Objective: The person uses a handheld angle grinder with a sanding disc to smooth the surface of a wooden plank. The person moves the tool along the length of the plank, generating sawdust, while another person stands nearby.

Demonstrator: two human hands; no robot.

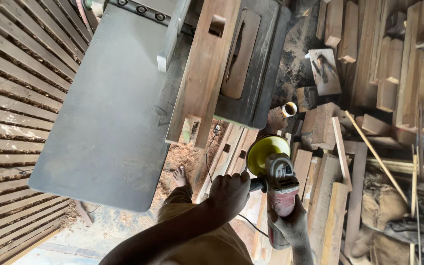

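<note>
Red-bodied grinder (281,196) carries a yellow disc (266,152) at its head; right hand (293,225) clamps the body, left hand (229,194) clamps the side handle.

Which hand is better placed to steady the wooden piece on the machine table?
Probably the left hand: it grips only the grinder's side handle, nearer the wooden piece. The right hand holds the grinder's body.

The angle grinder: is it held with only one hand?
No, the left hand grips its side handle and the right hand holds the red body of the angle grinder.
</note>
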